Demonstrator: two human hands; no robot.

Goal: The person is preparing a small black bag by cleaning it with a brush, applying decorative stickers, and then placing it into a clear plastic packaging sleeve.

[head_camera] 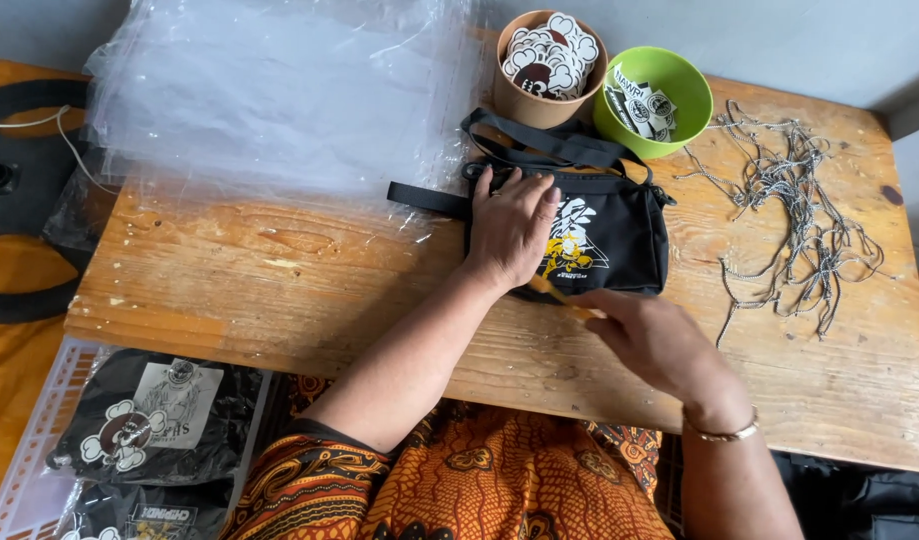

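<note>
A small black pouch bag (619,240) with a white and yellow print and a black strap lies flat on the wooden table (279,290). My left hand (509,230) presses flat on the bag's left half, fingers spread. My right hand (649,335) hovers just in front of the bag's near edge, pinching a thin yellowish stick-like object (559,296) whose tip touches the bag's lower edge. A gold bracelet circles my right wrist.
A stack of clear plastic sleeves (279,90) covers the table's far left. A brown paper cup (549,65) and a green bowl (654,100) hold printed stickers. A tangle of metal chains (799,210) lies at right. Packed bags (149,430) fill a crate at lower left.
</note>
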